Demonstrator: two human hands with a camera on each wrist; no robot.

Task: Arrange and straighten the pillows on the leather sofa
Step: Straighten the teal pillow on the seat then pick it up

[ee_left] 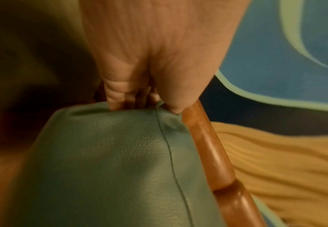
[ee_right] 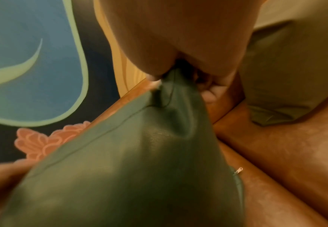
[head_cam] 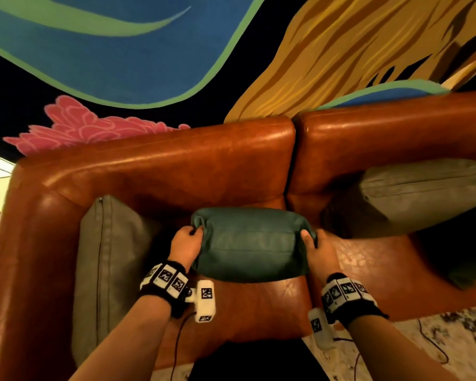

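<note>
A teal leather pillow stands on the seat of the brown leather sofa, against the backrest near the middle seam. My left hand pinches its upper left corner, and my right hand pinches its upper right corner. In the left wrist view my left hand has its fingers curled into the teal pillow. In the right wrist view my right hand bunches a corner of the teal pillow between thumb and fingers.
A grey pillow leans against the left armrest. Another grey pillow lies tilted against the right backrest, with a dark pillow below it. A painted mural fills the wall behind. Patterned rug and cables lie at lower right.
</note>
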